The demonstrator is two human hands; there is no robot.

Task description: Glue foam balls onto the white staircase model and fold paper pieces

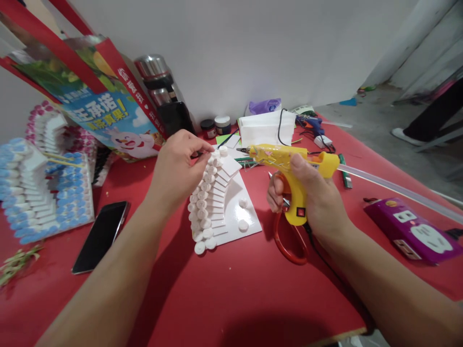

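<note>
My right hand (321,202) grips a yellow hot glue gun (298,190), its nozzle pointing left, with a long clear glue stick (394,188) out of its back. With thumb and fingers closed, my left hand (181,161) pinches a small white rolled disc at the far end of a white model (249,212). This model has a curved flight of white steps (217,205) on a glossy board, edged on the left by stacked white rolled discs (201,212). Two more discs (243,224) sit apart on the board. Red-handled scissors (291,246) lie below the glue gun.
A blue-and-white stair model (27,188), a phone (101,236) and a printed bag (108,106) stand or lie at left. Thermos flasks (154,67), two small jars (222,124) and white sheets (267,129) line the back. A purple power strip (412,231) lies right.
</note>
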